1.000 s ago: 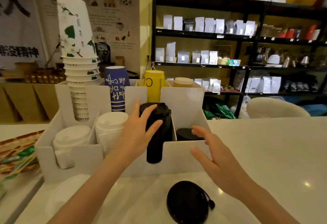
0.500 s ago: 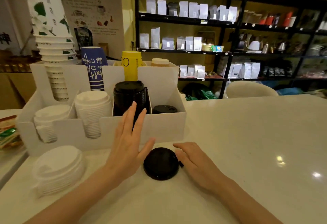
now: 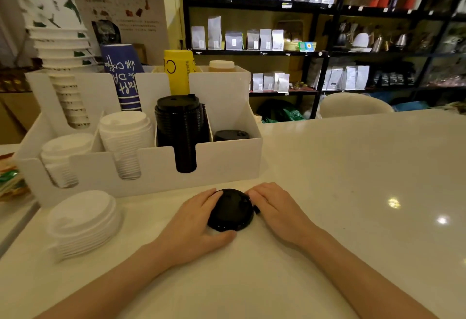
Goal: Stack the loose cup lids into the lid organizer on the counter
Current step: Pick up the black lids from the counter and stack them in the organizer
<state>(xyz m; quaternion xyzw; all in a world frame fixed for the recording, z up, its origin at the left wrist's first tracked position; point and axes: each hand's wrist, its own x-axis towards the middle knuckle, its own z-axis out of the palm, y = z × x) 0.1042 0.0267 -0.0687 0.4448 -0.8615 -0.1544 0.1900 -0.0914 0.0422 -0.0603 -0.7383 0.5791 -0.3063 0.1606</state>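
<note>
The round black plastic lid [image 3: 230, 209] at lower centre of the frame has a glossy, smooth skin that catches small highlights. Bare skin of the left hand [image 3: 194, 220] and right hand [image 3: 274, 207] looks matt. Beneath them, the pale stone-like counter top [image 3: 353, 180] is polished and mirrors ceiling lights at right. The white sheet-plastic organizer [image 3: 222, 162], centre left, has a smooth satin finish. In it, the tall stack of black plastic lids [image 3: 180, 117] shines faintly, while the white plastic lid stack [image 3: 126, 134] looks duller. At upper left, the printed paper cups [image 3: 58, 41] appear matt.
</note>
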